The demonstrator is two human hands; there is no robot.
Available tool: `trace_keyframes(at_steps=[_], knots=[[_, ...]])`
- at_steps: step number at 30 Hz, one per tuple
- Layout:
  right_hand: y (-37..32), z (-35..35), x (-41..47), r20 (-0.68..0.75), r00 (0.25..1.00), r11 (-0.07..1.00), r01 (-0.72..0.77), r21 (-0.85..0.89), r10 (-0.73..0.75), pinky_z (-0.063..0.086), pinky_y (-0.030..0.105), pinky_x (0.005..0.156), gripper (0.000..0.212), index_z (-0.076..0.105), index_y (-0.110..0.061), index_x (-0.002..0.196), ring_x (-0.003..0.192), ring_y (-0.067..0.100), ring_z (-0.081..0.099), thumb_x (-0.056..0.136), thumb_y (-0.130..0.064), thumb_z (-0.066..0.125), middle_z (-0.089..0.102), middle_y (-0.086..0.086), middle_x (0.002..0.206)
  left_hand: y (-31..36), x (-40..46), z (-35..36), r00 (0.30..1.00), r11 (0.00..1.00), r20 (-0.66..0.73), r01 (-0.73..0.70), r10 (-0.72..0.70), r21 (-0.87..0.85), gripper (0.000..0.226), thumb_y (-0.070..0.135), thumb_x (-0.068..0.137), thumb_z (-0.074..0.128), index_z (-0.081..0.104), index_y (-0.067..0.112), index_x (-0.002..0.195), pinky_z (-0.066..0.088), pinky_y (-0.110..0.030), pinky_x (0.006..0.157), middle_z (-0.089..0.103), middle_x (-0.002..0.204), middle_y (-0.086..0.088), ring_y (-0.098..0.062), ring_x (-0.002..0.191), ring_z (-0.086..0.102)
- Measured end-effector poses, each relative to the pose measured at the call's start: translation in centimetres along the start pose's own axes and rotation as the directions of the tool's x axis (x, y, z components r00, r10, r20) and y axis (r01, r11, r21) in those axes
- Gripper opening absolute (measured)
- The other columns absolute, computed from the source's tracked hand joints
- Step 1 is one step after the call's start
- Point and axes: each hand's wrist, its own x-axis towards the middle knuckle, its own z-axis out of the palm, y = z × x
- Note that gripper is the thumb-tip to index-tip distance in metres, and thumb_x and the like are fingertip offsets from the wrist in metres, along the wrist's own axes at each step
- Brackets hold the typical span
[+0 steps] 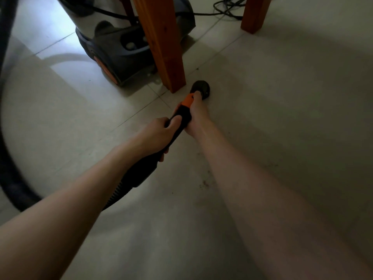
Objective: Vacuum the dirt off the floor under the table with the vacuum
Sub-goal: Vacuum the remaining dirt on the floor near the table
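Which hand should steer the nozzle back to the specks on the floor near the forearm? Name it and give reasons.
Right. The right hand grips the wand by the nozzle, closest to the dirt specks. The left hand grips the handle further back.

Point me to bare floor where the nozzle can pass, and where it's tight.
Open tile lies right of the nozzle, between the near table leg and far table leg. More bare tile sits left of the left hand, inside the hose loop. Crowded: vacuum body against the near leg, cords behind.
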Motion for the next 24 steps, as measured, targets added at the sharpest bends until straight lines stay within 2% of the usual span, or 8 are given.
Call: trace_keyframes(at_steps=[3, 8, 11, 13, 15, 19, 24], knots=[[0.4, 0.1, -0.4, 0.02, 1.0, 1.0, -0.016, -0.005, 0.016, 0.046, 0.024, 0.046, 0.054, 0.042, -0.009, 0.135, 0.054, 0.019, 0.052, 0.096, -0.046, 0.046, 0.051, 0.009, 0.075, -0.4, -0.1, -0.1, 0.999, 1.0, 0.022, 0.027, -0.027, -0.006, 0.043, 0.051, 0.098, 0.028, 0.049, 0.014, 0.103, 0.053, -0.027, 0.052, 0.058, 0.068, -0.007, -0.018, 0.047, 0.055], [2.5, 1.0, -2.5, 0.086, 0.993, 0.995, -0.068, -0.074, 0.074, 0.047, 0.026, 0.045, 0.041, 0.042, -0.008, 0.122, 0.053, 0.019, 0.052, 0.099, -0.041, 0.044, 0.051, 0.01, 0.068, -2.5, -1.9, -0.5, 0.992, 0.97, 0.078, 0.118, -0.104, -0.21, 0.038, 0.04, 0.101, 0.026, 0.043, 0.007, 0.112, 0.052, -0.03, 0.051, 0.059, 0.073, -0.013, -0.021, 0.054, 0.058], [4.2, 1.1, -3.8, 0.122, 0.987, 0.988, -0.09, -0.126, 0.105, 0.05, 0.031, 0.057, 0.035, 0.04, -0.008, 0.117, 0.058, 0.019, 0.054, 0.1, -0.039, 0.042, 0.052, 0.011, 0.072, -4.1, -2.9, -0.5, 0.983, 0.954, 0.122, 0.164, -0.137, -0.252, 0.045, 0.047, 0.1, 0.023, 0.043, 0.011, 0.117, 0.053, -0.03, 0.052, 0.063, 0.078, -0.015, -0.022, 0.059, 0.062], [5.3, 1.1, -4.6, 0.132, 0.984, 0.981, -0.098, -0.17, 0.121, 0.051, 0.032, 0.064, 0.038, 0.041, -0.006, 0.118, 0.061, 0.02, 0.055, 0.1, -0.039, 0.041, 0.052, 0.011, 0.076, -4.9, -3.3, -0.2, 0.982, 0.958, 0.124, 0.169, -0.143, -0.233, 0.054, 0.056, 0.098, 0.022, 0.044, 0.013, 0.121, 0.053, -0.028, 0.05, 0.065, 0.08, -0.015, -0.021, 0.057, 0.065], [6.2, 1.1, -5.1, 0.125, 0.985, 0.978, -0.098, -0.184, 0.122, 0.051, 0.033, 0.065, 0.038, 0.041, -0.004, 0.12, 0.06, 0.02, 0.055, 0.101, -0.037, 0.04, 0.052, 0.012, 0.075, -5.3, -3.8, 0.2, 0.983, 0.964, 0.103, 0.171, -0.152, -0.202, 0.06, 0.057, 0.097, 0.02, 0.046, 0.009, 0.12, 0.054, -0.028, 0.05, 0.064, 0.074, -0.013, -0.02, 0.052, 0.062], [6.5, 1.1, -6.4, 0.138, 0.984, 0.98, -0.09, -0.175, 0.115, 0.052, 0.034, 0.064, 0.03, 0.039, -0.005, 0.118, 0.061, 0.021, 0.055, 0.101, -0.029, 0.04, 0.052, 0.013, 0.076, -5.6, -4.9, 0.5, 0.985, 0.977, 0.018, 0.174, -0.173, -0.124, 0.063, 0.056, 0.097, 0.02, 0.053, 0.003, 0.105, 0.052, -0.029, 0.049, 0.062, 0.065, -0.012, -0.02, 0.046, 0.057], [6.3, 1.3, -7.0, 0.094, 0.985, 0.981, -0.132, -0.139, 0.146, 0.05, 0.032, 0.061, 0.033, 0.036, -0.012, 0.118, 0.061, 0.02, 0.054, 0.1, -0.038, 0.041, 0.051, 0.014, 0.083, -4.9, -5.6, 0.0, 0.987, 0.987, -0.025, 0.157, -0.158, -0.04, 0.058, 0.057, 0.096, 0.023, 0.053, 0.006, 0.091, 0.047, -0.025, 0.043, 0.064, 0.066, -0.012, -0.018, 0.04, 0.056]])
